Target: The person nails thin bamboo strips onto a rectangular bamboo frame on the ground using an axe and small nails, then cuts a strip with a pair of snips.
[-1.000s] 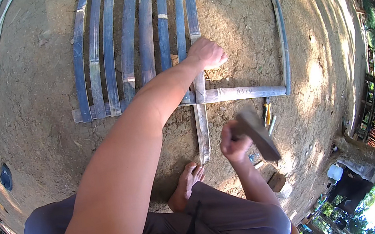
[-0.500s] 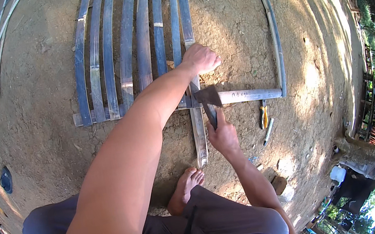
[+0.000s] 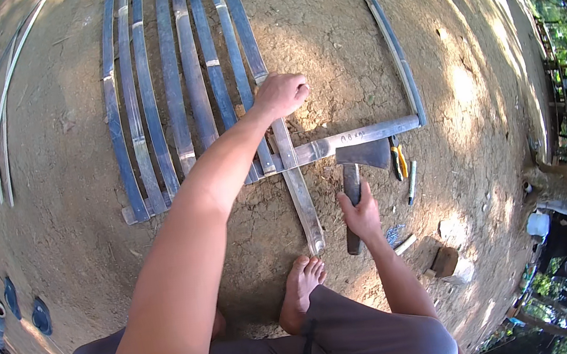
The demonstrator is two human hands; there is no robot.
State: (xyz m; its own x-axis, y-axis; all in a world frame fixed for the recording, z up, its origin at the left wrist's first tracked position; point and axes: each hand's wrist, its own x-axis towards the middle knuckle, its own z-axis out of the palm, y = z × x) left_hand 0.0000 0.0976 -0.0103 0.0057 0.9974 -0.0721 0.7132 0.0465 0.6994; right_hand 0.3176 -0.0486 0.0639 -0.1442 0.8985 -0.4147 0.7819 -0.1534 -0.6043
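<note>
Since it looks heavy-headed, the hatchet (image 3: 364,155) suits a mid-handle hold, where the right hand (image 3: 363,216) clamps its fingers; whether the left hand (image 3: 281,94) grips the slat (image 3: 283,142), I cannot tell.

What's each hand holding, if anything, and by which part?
The right hand holds the hatchet by its handle, near the middle. The left hand is curled over a bamboo slat; whether it grips is hidden.

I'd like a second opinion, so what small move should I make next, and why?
Probably bring the hatchet left, over where the slat lies on the crosspiece: your closed left hand is at the slat just beyond that spot, while your right hand holds the hatchet by its handle, its head off to the right.
</note>
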